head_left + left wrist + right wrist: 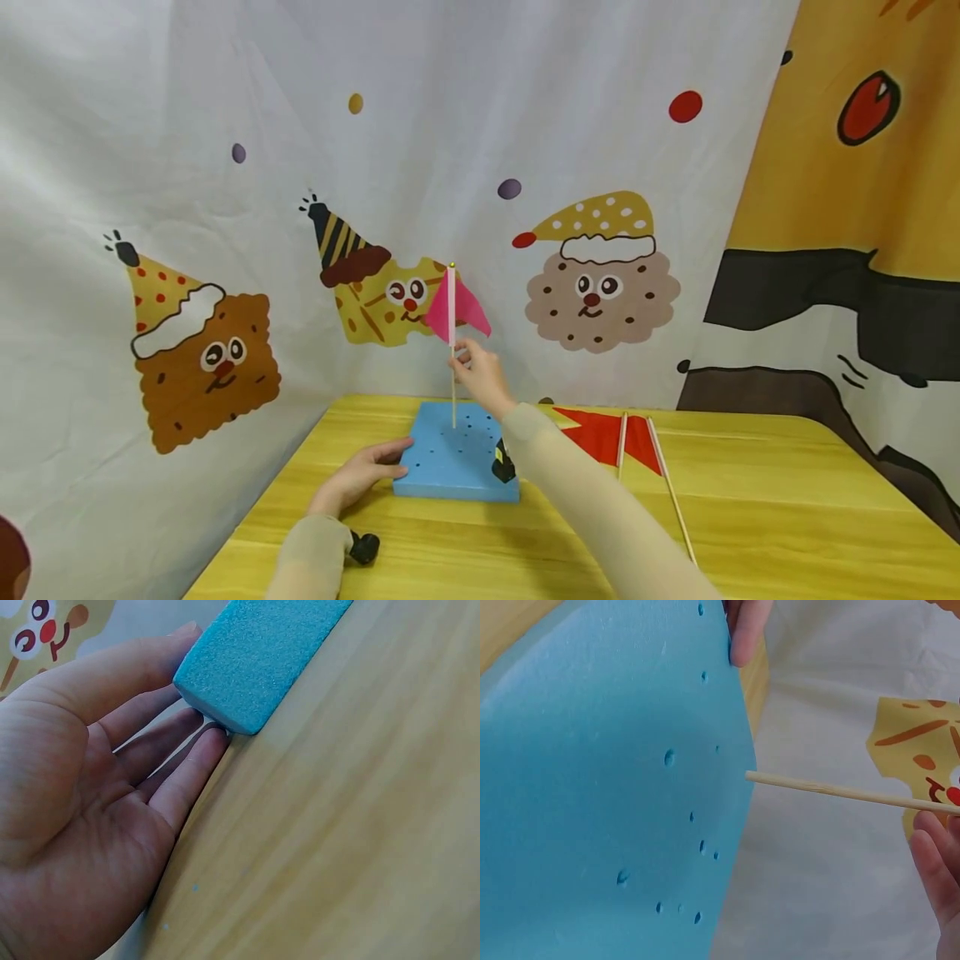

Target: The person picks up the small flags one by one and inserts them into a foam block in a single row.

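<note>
in head view, the right hand pinches the stick of the pink flag, upright over the blue block. in left wrist view, the left hand, fingers almost straight, touches the block's edge. in right wrist view, the stick's end is outside the holes.

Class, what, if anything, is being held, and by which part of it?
The right hand holds the pink flag by its stick, just below the cloth; the left hand touches the side of the blue block.
</note>
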Demonstrator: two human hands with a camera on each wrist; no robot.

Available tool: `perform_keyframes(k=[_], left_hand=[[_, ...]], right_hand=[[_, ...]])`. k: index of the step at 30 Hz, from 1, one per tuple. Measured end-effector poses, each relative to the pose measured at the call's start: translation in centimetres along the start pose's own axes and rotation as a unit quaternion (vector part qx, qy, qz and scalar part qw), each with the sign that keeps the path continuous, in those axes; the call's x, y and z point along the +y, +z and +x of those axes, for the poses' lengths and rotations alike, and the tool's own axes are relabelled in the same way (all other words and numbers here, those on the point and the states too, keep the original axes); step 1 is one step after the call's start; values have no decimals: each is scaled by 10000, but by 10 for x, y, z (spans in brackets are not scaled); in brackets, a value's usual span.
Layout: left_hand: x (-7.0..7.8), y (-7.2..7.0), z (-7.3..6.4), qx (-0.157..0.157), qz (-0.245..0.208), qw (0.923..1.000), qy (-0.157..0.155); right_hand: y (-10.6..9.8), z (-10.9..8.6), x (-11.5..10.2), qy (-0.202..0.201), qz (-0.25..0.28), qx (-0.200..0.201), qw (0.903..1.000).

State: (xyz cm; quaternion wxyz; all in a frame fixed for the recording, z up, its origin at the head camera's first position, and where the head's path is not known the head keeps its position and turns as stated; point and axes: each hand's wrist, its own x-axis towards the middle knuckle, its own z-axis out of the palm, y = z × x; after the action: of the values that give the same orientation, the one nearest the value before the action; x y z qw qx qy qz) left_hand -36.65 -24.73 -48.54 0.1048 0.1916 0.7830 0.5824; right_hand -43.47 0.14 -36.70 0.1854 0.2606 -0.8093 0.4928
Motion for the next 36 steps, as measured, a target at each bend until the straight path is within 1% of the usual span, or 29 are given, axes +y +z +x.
perform_keyframes(k=[3,7,13,19,28,33,36], left_hand=[[1,0,1,1,-71,10000,-44],[0,0,2,25,-29,9999,-116],[0,0,1,-5,18,10000,-49],[-1,0,0,-27,-54,9999,-105],[-2,3,1,-74,-204,9996,-172],[-2,2,1,-63,-219,9996,-147],[-1,1,1,-55,-211,9997,-115]], right_hand=[[5,0,-1,-32,-36,-40,10000],[12,-1,-1,-62,-88,-127,9999],[19,-4,-1,86,-143,-259,9995],[24,-5,0,161,-77,-388,9991],[26,-9,8,159,33,-446,9989],[26,-8,9,168,119,-386,9990],[27,-6,9,194,85,-378,9991]])
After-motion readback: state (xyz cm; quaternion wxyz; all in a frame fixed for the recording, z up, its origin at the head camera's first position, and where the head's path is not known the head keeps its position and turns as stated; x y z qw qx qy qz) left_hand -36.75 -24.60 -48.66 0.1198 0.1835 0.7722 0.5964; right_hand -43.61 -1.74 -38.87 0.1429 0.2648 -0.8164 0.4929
